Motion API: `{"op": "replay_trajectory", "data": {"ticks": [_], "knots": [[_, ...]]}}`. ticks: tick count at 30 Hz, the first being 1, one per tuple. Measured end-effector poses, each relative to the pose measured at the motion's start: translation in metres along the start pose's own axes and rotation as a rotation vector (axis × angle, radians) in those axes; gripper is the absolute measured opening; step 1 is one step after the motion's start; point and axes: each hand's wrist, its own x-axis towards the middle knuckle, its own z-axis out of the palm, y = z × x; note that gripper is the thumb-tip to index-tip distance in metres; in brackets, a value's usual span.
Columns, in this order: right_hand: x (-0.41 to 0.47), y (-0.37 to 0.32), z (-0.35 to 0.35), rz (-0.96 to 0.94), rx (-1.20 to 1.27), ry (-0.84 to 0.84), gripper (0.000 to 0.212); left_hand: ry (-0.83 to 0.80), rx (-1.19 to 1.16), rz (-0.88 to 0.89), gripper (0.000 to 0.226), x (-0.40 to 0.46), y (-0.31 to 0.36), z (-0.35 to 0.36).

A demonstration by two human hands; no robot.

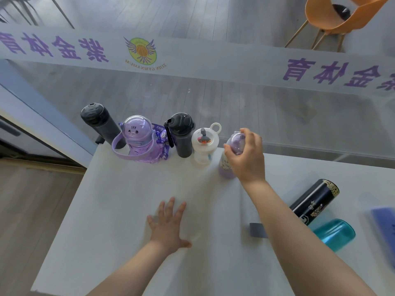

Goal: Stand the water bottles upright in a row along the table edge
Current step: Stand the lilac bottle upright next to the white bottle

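The right hand wraps around the top of a small purple bottle that stands at the right end of the row, near the far table edge. The left hand lies flat and spread on the table, holding nothing. Four bottles already stand there: a dark one, a purple cat bottle, a black one and a white one. The row sits very close to the edge, so a bump could knock a bottle off, I think. A black bottle and a teal bottle lie flat and might roll. The glass behind shows "ZIJIN GYMNASIUM" backwards with big purple Chinese words.
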Motion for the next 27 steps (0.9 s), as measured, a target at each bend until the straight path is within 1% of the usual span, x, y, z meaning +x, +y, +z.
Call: {"op": "replay_trajectory", "data": {"ticks": [6,13,15,18,19,24,27], "knots": [[0.028,0.002,0.008,-0.003,0.008,0.013,0.053,-0.003,-0.009,0.001,0.121,0.000,0.000,0.000],[0.034,0.000,0.006,0.029,0.003,-0.006,0.056,-0.003,-0.007,0.001,0.122,-0.001,0.000,0.000],[0.035,0.001,0.001,0.035,-0.020,-0.046,0.063,-0.003,-0.008,0.003,0.122,-0.001,0.000,0.000],[0.034,0.003,-0.010,0.005,-0.057,-0.105,0.080,-0.002,-0.015,0.003,0.122,0.000,0.000,0.002],[0.031,0.004,-0.015,0.013,-0.041,-0.111,0.082,0.002,-0.018,0.003,0.122,0.000,0.000,0.002],[-0.011,0.027,-0.050,0.077,-0.010,-0.090,0.065,0.024,-0.032,-0.002,0.122,0.000,-0.001,0.004],[-0.055,0.051,-0.062,0.151,-0.040,-0.149,0.057,0.038,-0.025,-0.002,0.121,0.000,-0.002,0.004]]}}
